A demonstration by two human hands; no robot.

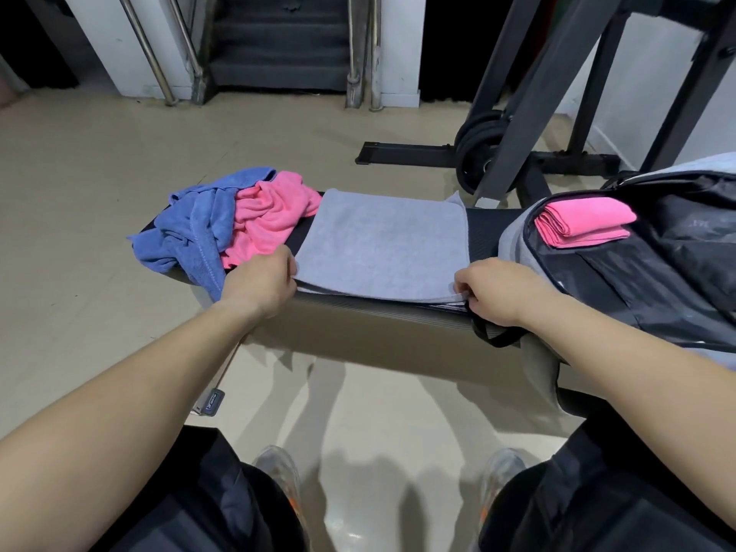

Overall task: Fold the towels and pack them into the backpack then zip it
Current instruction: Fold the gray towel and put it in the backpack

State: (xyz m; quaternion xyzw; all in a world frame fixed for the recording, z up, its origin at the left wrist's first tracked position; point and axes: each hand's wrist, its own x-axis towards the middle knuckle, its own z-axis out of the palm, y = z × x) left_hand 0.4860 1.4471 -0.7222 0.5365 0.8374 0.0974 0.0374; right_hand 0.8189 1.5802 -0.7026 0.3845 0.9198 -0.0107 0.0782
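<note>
Right now the padded bench (358,314) is lying crosswise under both hands, carrying everything; the grey-and-black backpack (657,280) is resting on it just to the right of the right hand (498,290), unzipped and gaping; the grey towel (382,241) is lying flat between the two hands, already doubled, its layered edges showing along the near side; beyond the left hand (259,284), the blue towel (191,233) is spilling over the bench's end in a heap, touching the crumpled pink towel (267,221) beside it; the folded pink towel (581,223) is sitting in the backpack's open mouth, up and to the right of the right hand. The left hand is curling its fingers round the grey towel's near left corner; the right hand is pinching the near right corner between thumb and fingers. Judging by its drape, the cloth is looking light, soft and limp, not slippery; it is likely going to sag wherever unsupported, so taking it by two corners of one edge and carrying them across together should be keeping the fold square.
</note>
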